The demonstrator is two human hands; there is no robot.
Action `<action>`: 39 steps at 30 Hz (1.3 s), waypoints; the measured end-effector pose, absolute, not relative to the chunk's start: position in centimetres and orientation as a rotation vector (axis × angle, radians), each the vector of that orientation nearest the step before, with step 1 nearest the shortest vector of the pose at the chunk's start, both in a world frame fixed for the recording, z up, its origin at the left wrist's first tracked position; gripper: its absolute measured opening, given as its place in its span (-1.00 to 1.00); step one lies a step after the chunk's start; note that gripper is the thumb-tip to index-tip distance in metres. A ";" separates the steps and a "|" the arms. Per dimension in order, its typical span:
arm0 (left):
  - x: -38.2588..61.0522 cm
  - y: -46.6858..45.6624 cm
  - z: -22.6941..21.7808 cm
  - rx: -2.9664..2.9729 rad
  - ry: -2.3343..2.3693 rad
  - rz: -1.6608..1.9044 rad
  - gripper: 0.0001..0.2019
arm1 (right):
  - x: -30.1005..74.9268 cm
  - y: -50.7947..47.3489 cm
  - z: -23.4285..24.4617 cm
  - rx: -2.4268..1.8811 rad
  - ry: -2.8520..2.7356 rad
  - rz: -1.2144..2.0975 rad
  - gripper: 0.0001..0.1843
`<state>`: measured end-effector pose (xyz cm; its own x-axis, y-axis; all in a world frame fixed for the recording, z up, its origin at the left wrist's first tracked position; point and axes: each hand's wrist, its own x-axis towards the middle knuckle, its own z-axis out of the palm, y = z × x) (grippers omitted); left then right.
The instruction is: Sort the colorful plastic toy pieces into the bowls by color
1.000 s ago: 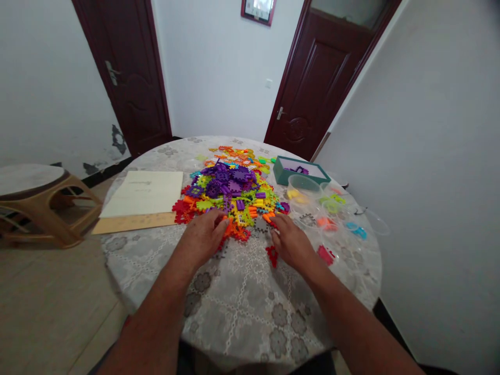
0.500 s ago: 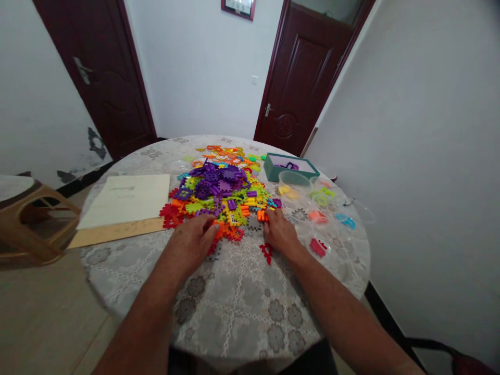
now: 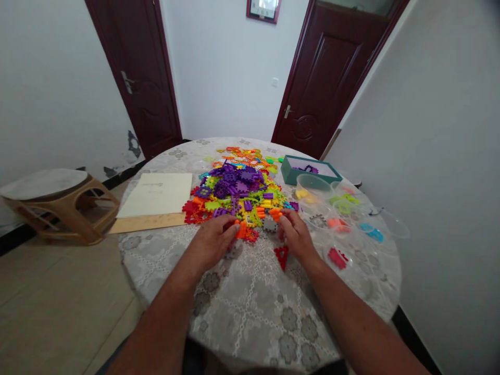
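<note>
A heap of coloured plastic building pieces (image 3: 238,190), purple, orange, yellow, green and red, lies in the middle of the round table (image 3: 250,307). My left hand (image 3: 213,237) rests palm down at the heap's near edge, its fingertips curled onto an orange piece (image 3: 242,230). My right hand (image 3: 297,234) lies beside it, fingers bent down on orange pieces (image 3: 275,212) at the heap's near right edge. A red triangular piece (image 3: 282,254) lies on the cloth just under my right wrist.
A cream booklet on a cardboard sheet (image 3: 156,198) lies left of the heap. A teal box (image 3: 308,169) and several clear tubs (image 3: 312,187) with sorted pieces stand at the right. A wooden stool (image 3: 54,203) stands on the floor at the left. Two dark doors are behind.
Both hands stay at the near edge of the heap, with fingers shifting slightly among the orange pieces. The camera has swung left and then back right.
</note>
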<state>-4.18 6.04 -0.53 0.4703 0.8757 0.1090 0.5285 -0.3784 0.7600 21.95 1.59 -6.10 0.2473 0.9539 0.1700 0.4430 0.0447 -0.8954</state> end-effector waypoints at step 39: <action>-1.2 5.0 0.2 1.950 1.029 0.560 -0.51 | 39.4 -10.0 -0.2 -2.457 -1.548 -0.272 -0.59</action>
<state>-1.16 4.95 0.18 0.5630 0.8265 0.0028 0.4513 -0.3103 0.8367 39.35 -9.97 -0.23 0.4266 0.8620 0.2737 0.9037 -0.4185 -0.0906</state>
